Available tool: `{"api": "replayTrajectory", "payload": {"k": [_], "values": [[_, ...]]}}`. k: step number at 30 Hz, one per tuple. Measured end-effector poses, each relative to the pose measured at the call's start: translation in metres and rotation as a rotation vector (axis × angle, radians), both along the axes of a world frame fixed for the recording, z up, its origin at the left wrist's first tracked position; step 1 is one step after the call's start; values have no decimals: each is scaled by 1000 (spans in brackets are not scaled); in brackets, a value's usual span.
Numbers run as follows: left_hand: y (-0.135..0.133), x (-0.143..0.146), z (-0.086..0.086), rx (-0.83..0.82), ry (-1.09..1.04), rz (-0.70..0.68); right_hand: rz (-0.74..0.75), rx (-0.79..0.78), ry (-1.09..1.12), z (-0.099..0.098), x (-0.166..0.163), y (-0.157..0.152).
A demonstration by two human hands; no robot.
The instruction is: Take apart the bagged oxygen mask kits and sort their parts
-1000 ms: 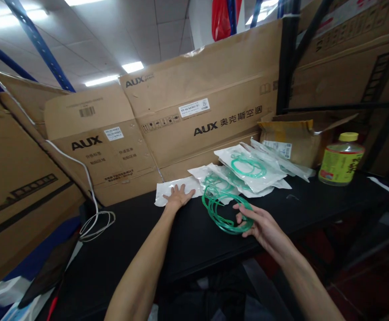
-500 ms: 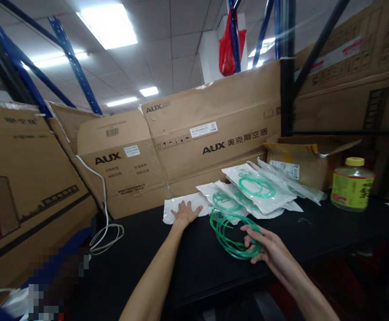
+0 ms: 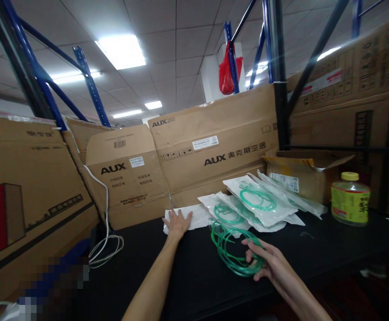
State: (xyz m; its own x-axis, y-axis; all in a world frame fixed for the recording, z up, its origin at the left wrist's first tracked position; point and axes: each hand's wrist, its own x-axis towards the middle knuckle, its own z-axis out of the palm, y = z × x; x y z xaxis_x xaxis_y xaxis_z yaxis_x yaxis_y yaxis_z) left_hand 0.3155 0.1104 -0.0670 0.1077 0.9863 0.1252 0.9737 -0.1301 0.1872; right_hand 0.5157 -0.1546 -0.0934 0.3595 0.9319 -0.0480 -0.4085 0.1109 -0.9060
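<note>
My right hand [image 3: 264,263] grips a coil of green tubing [image 3: 229,249] just above the black table [image 3: 188,272]. Its fingers curl round the lower right of the loops. My left hand [image 3: 177,223] lies flat with fingers spread on an empty white pouch [image 3: 199,216] at the table's back edge. Right of that pouch, several sealed white pouches [image 3: 258,198] with green tubing inside lie overlapped in a pile.
Large AUX cardboard boxes [image 3: 214,147] wall the back and left. An open brown box [image 3: 301,176] and a yellow-lidded jar [image 3: 350,198] stand at the right. A white cable [image 3: 105,245] hangs coiled at the table's left. Blue and black rack posts rise behind.
The camera has tilted upward, so everything sits lower in view. My left hand stays flat on the pouch and my right hand keeps hold of the green coil.
</note>
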Motion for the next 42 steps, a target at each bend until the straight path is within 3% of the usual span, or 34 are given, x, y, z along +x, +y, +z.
{"api": "replayTrajectory", "payload": {"k": [7, 13, 16, 19, 23, 26, 28, 34, 38, 42], "values": [[6, -13, -18, -91, -60, 53, 29, -33, -12, 6, 2, -2], [-7, -7, 0, -10, -249, -25, 97, -53, -63, 5, 4, -1], [-28, -15, 15, 65, -404, -192, 184, -82, -98, 7, -1, -1], [-60, -32, 22, 28, -574, -356, 292, -110, -132, 11, -14, 2], [-109, -63, 17, -142, -747, -483, 430, -108, -309, 14, -39, 19], [-134, -89, 10, -191, -811, -505, 452, -84, -437, 11, -58, 36], [-142, -104, 5, -194, -839, -483, 399, -55, -521, 6, -67, 46], [-139, -122, 0, -161, -894, -448, 32, 172, -869, 2, -88, 58], [-137, -119, 2, -131, -896, -491, 95, 362, -1040, 11, -103, 68], [-142, -115, -1, -107, -865, -494, 219, 447, -1116, 10, -110, 82]]}}
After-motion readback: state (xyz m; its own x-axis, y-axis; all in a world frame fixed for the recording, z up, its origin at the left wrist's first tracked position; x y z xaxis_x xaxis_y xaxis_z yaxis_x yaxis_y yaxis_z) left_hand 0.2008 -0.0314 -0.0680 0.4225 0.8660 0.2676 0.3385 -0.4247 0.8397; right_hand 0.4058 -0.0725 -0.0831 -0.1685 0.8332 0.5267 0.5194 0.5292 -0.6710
